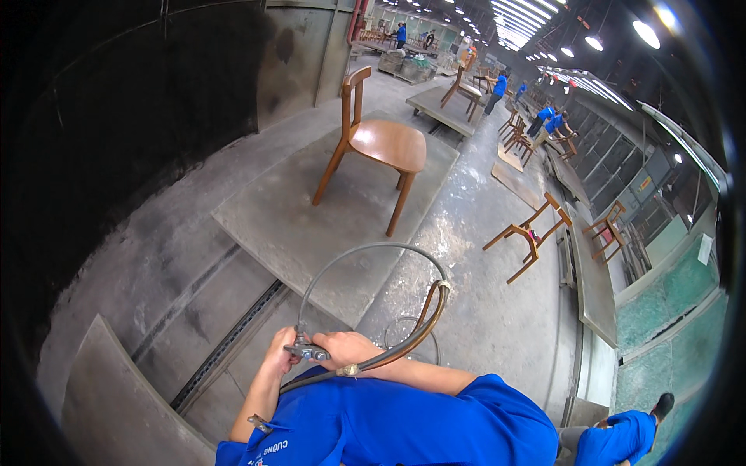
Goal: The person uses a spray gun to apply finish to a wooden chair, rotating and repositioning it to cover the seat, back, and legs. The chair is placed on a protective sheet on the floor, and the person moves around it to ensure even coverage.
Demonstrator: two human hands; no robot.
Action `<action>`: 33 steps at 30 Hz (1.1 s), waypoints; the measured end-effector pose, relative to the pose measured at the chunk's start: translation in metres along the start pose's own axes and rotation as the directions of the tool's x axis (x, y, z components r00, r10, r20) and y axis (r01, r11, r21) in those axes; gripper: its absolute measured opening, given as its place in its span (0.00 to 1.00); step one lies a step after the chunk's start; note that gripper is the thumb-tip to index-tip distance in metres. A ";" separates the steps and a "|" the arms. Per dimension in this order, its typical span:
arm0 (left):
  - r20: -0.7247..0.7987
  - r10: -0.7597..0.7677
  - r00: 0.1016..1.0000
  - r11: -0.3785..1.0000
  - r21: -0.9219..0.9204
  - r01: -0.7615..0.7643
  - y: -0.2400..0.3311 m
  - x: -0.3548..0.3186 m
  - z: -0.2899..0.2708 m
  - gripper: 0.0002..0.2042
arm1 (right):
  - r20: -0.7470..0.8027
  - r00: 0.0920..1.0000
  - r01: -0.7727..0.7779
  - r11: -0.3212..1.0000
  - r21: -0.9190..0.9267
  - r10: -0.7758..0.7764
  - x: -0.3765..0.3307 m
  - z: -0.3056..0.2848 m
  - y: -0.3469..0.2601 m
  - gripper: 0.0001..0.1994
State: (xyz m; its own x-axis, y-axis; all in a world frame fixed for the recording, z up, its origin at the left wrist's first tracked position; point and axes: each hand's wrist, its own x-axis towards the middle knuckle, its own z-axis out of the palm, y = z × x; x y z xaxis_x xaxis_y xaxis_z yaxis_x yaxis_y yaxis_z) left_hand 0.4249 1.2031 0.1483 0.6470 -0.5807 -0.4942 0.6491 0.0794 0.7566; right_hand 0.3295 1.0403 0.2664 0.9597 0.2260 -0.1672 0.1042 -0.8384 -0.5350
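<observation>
In front of my waist, a small grey metal spray gun [312, 352] sits between my two hands. My left hand [280, 351] is closed around its left end. Against its other side is my right hand [346, 349], with the fingers curled in and partly hidden. A grey hose [373, 245] rises from the gun in a wide loop and joins brown and dark hoses [423, 330] bound together, which run back across my right forearm. Beyond the loop, a brown wooden chair [388, 144] stands upright on a flat grey platform [268, 213], apart from my hands.
A floor track [233, 342] runs between the platform and another grey panel [116, 404] at lower left. Right of the platform, a chair frame [536, 237] stands on the dusty floor. A person in blue [618, 441] is at lower right. More people and chairs are farther back.
</observation>
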 end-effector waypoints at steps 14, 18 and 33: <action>-0.049 0.002 0.999 0.999 -0.044 -0.005 -0.011 0.005 -0.010 0.17 | 0.004 0.999 -0.036 0.999 0.015 0.036 0.005 0.009 0.003 0.22; -0.063 0.096 0.993 0.982 0.170 -0.084 -0.006 0.005 -0.022 0.19 | 0.078 0.993 -0.103 0.986 0.132 0.093 0.005 0.007 0.000 0.23; -0.127 0.135 0.983 0.917 0.391 -0.075 -0.013 0.005 -0.078 0.17 | 0.097 0.988 -0.151 0.920 0.363 0.124 0.007 0.023 0.010 0.24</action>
State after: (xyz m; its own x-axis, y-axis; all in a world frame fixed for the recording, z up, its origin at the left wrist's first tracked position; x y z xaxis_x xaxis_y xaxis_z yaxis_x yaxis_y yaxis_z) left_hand 0.4504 1.2625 0.1024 0.7740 -0.4572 -0.4381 0.3903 -0.2002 0.8986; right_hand 0.3312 1.0450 0.2408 0.9353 0.1677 -0.3116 -0.1436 -0.6250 -0.7673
